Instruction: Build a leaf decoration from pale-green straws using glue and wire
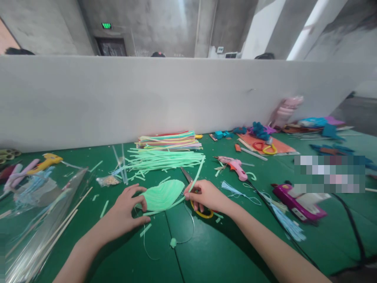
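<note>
A leaf-shaped panel of mint-green pipe cleaners (162, 195) is held at its left end by my left hand (133, 206), its fingers and thumb curled about the edge. With thumb and forefinger, my right hand (207, 195) pinches a single green pipe cleaner (199, 171), which sticks up past the fingers; a strip also runs along the panel's lower edge. Scissors (186, 174) with yellow handles lie partly beneath my right hand, and I cannot tell whether its other fingers touch them. A thin cord with a small green knotted piece (173, 243) trails below the panel.
Behind the hands lie loose green pipe cleaners (167, 159) and a multicoloured bundle (167, 140). A pink glue gun (234, 166), blue tassels (290, 224) and a purple device (299, 204) with a cable lie right. Left are sticks (63, 232) and a yellow glue gun (47, 162). A white partition (147, 98) stands behind.
</note>
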`<action>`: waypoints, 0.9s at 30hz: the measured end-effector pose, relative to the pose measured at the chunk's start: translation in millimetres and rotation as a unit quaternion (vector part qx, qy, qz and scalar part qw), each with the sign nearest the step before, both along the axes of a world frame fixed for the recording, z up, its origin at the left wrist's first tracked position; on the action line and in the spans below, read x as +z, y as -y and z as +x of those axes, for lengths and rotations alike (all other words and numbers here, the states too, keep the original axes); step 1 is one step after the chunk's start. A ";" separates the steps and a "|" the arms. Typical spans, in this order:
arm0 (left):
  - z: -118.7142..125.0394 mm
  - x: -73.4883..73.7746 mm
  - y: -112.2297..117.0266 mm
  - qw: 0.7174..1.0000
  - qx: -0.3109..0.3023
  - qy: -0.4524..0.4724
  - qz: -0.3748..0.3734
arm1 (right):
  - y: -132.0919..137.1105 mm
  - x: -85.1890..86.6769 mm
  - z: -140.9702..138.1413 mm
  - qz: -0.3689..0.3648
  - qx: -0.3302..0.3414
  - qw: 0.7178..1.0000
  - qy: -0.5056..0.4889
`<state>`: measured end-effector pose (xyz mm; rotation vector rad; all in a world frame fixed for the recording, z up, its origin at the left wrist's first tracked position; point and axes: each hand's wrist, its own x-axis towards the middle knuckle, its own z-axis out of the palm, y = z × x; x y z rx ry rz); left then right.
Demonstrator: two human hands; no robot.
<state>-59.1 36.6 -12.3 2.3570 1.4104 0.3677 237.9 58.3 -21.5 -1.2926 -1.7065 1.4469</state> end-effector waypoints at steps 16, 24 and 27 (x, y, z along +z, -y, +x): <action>1.7 0.7 -9.0 0.994 -0.035 0.098 0.017 | 2.6 -1.0 -0.6 0.029 0.015 0.999 0.031; 26.4 3.4 -0.4 0.976 0.006 0.204 -0.072 | 5.3 0.6 -3.3 0.049 0.021 0.997 0.057; 33.5 5.0 4.4 0.972 0.047 0.213 -0.084 | 8.5 3.4 -6.2 0.082 0.033 0.992 0.092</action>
